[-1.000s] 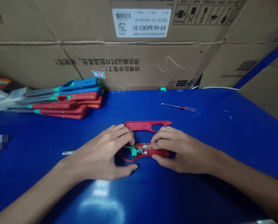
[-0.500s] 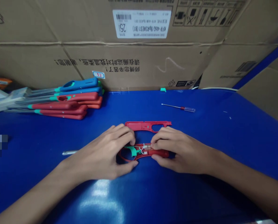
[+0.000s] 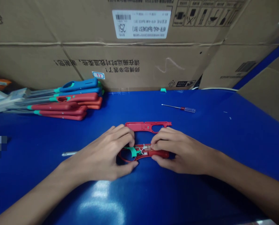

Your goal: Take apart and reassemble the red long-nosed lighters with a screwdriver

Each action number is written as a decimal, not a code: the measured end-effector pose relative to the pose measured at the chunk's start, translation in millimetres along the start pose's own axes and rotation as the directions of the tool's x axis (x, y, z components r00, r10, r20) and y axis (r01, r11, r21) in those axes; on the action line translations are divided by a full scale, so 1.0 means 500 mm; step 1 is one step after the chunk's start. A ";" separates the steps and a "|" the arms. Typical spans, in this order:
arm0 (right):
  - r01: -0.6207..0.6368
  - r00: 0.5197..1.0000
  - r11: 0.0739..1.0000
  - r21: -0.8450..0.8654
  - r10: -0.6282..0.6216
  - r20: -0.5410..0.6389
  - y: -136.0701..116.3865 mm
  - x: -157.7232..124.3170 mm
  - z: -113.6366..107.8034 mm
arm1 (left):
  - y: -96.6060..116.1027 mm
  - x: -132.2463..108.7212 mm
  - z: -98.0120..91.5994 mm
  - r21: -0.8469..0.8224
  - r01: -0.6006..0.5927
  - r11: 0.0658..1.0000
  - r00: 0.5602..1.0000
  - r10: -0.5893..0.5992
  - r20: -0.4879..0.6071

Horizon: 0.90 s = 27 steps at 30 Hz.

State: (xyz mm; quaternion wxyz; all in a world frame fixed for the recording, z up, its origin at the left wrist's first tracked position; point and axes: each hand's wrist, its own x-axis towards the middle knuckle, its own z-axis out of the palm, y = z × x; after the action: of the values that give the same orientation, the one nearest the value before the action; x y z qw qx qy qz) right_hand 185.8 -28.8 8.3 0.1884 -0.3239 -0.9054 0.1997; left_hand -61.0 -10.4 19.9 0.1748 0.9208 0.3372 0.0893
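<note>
An opened red lighter handle shell [image 3: 151, 153] lies on the blue table [image 3: 200, 137], showing a teal trigger [image 3: 132, 151] and small white and metal parts inside. My left hand [image 3: 106, 154] curls round its left end, thumb below and fingers above. My right hand [image 3: 179, 150] pinches its right end, fingertips at the metal part. The matching red cover half [image 3: 145, 126] lies just behind my fingers. A metal tube [image 3: 68, 153] sticks out to the left from under my left hand.
A stack of finished red and blue long lighters [image 3: 69, 101] lies at the back left. A small screwdriver [image 3: 179, 108] with a clear handle rests behind the work. Cardboard boxes [image 3: 130, 47] wall off the table's back edge and right side.
</note>
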 end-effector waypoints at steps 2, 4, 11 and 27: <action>-0.003 1.000 1.000 -0.003 0.003 -0.003 0.000 0.000 0.000 | 0.000 -0.001 0.001 -0.002 -0.006 1.000 1.000 0.006 -0.001; -0.001 1.000 1.000 -0.004 0.001 -0.010 0.000 0.000 0.000 | -0.001 -0.001 0.001 -0.001 -0.013 1.000 1.000 0.013 -0.005; 0.010 1.000 1.000 -0.014 -0.010 -0.015 -0.001 0.001 0.000 | -0.004 0.001 -0.001 0.042 -0.008 0.999 0.999 0.009 -0.039; 0.007 1.000 1.000 -0.012 -0.007 -0.017 0.000 0.000 0.000 | -0.009 -0.002 -0.008 0.157 -0.023 0.987 0.994 0.040 -0.106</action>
State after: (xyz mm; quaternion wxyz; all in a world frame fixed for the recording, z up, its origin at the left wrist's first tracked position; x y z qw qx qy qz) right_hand 185.8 -28.8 8.2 0.1948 -0.3236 -0.9061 0.1907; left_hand -65.9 -6.8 22.0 0.0821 0.9306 0.3374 0.1156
